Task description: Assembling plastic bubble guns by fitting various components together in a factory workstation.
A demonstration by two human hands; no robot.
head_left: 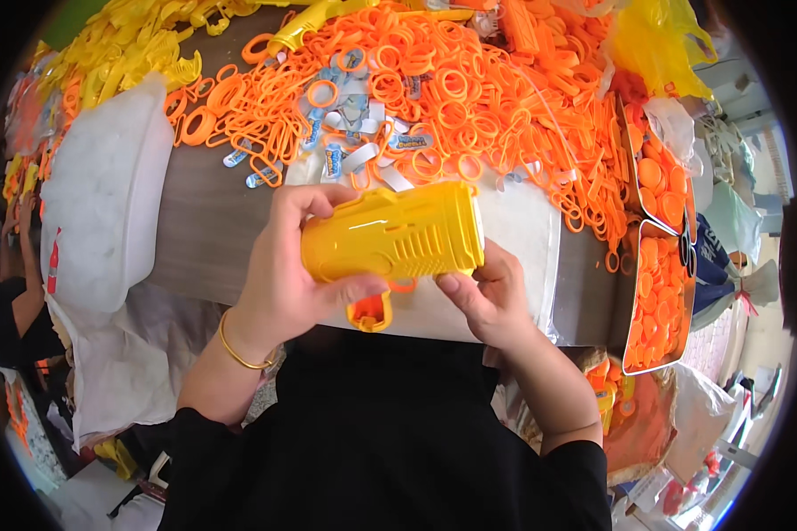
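Note:
A yellow plastic toy gun body [390, 234] is held level over the near edge of the worktable. My left hand [283, 265] wraps round its left end, thumb below and fingers behind. At the right end, my right hand [496, 301] grips the lower corner between thumb and fingers. Under the body hangs an orange part [369, 311] with an open hollow end, like a handle. White shows at the body's right end face. A pale sheet [514, 221] lies on the table beneath and behind the toy.
Beyond the sheet spreads a heap of orange rings [456, 97] and loops, with blue-and-white labels [332, 164] among them. A white tub [106, 195] stands at left, yellow parts [124, 53] behind it. Trays of orange caps [655, 301] and black scissors [686, 252] are at right.

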